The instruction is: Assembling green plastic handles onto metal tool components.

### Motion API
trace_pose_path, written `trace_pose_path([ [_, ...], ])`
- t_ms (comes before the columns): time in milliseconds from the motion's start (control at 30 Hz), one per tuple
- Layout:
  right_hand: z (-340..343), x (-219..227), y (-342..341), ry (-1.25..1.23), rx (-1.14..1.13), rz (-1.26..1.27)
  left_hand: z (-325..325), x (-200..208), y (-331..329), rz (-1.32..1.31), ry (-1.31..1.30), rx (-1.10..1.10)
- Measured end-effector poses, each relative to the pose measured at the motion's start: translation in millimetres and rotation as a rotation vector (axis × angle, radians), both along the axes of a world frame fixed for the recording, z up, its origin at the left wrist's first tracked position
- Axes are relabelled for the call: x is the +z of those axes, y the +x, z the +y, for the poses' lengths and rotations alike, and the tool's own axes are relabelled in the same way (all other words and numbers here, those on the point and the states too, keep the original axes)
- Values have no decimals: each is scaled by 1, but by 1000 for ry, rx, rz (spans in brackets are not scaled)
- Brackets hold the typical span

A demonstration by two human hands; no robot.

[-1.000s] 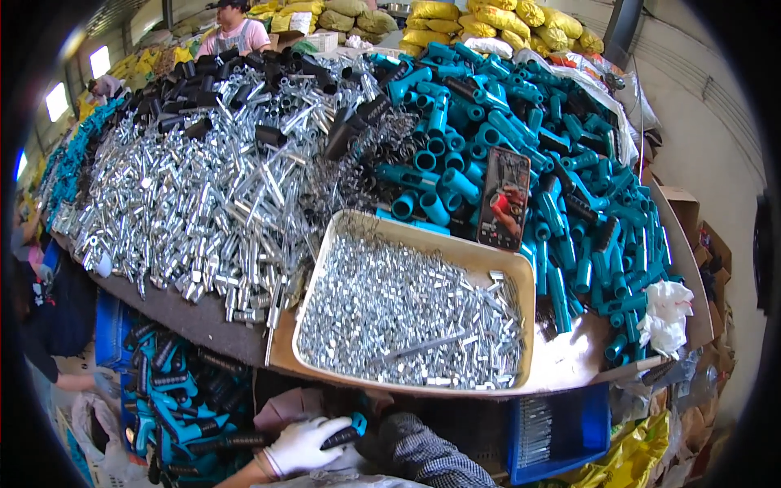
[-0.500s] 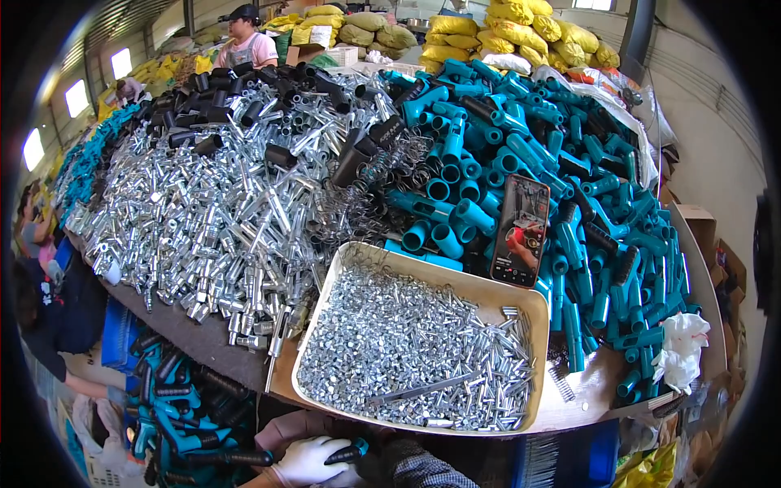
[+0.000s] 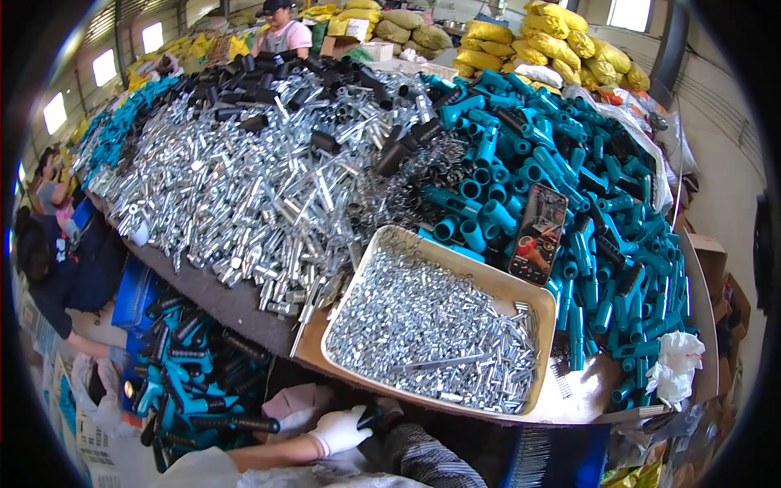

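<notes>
Below the edge of the bench (image 3: 224, 307), we find the white-gloved left hand (image 3: 340, 432), its grip apparently closed round a dark-and-teal handle (image 3: 371, 418). The handle lies to that hand's right, long axis seemingly slanting toward the right hand (image 3: 391, 408), just beside it; shadow obscures the latter's grip, whose state we cannot tell.

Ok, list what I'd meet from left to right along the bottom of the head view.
Pile of teal-and-black parts → white-gloved left hand → dark part in its grip → checked sleeve → blue crate → yellow sack.
</notes>
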State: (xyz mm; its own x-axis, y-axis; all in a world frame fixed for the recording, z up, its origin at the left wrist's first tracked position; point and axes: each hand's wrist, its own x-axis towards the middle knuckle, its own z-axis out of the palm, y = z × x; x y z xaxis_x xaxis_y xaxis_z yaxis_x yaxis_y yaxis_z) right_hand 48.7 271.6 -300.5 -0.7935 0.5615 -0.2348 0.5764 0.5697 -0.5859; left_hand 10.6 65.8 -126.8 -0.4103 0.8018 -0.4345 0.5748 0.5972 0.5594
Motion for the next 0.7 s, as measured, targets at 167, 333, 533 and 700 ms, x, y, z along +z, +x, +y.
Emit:
trace_pose_path([
  [167,-39,-47,32,-292,-130,202,15,3,-3,-83,4,-85],
  [333,-77,61,0,284,149,-197,13,-63,7,-6,101,201],
  [533,-54,40,25,-637,-20,455,12,-14,-7,-141,35,18],
  [700,-76,46,14,-35,-132,275,19,-74,17,-103,100,203],
])
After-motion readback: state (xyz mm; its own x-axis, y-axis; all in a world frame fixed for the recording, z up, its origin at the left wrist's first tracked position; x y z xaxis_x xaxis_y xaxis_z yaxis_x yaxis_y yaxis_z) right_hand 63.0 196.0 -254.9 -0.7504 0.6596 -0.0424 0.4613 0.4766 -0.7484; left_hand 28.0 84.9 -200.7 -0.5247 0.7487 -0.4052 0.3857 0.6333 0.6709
